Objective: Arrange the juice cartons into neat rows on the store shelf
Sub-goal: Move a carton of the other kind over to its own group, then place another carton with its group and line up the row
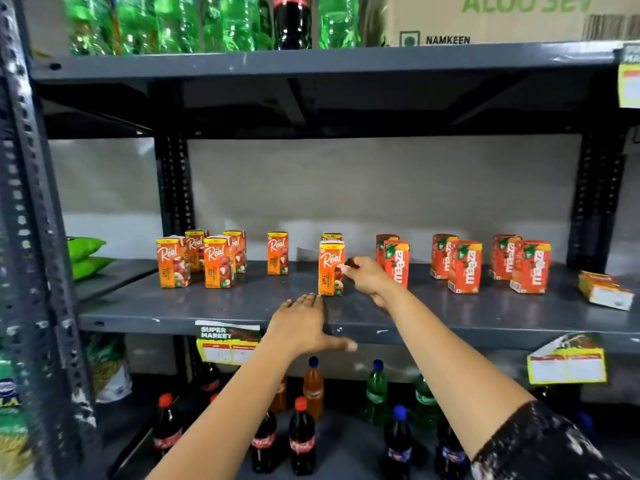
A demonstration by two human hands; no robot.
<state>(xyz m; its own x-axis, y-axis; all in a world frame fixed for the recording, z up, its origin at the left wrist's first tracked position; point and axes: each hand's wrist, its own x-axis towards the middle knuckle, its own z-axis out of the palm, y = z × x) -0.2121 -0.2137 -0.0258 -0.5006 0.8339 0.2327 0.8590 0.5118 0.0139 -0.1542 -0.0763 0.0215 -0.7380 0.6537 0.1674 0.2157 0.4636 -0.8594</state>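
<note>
The orange cardboard apple juice carton (331,268) stands upright on the grey metal middle shelf (214,308), toward the front, with a second orange carton (331,236) just behind it. Our right hand (367,277) sits against its right side, fingers curled at the upper edge — touching, though we cannot tell whether it is a true grip or only a nudge. Our left hand (303,325) lies flat and open on the shelf lip just in front of the carton, holding nothing.

To the left, a cluster of four orange cartons (202,258) stands in two loose pairs, not quite squared; a lone orange carton (277,252) stands apart between that cluster and ours. To the right, the red mango drink cartons (464,263) stand in three staggered pairs, each front one offset from its partner. One more carton (606,289) lies on its side at the far right end.

Judgement — the job looks roughly midway. Pairs exist, but gaps are uneven, fronts are not level with each other, and the fallen carton needs standing up. Soft drink bottles (301,434) below and green plastic bottles (180,22) above are not part of this.
</note>
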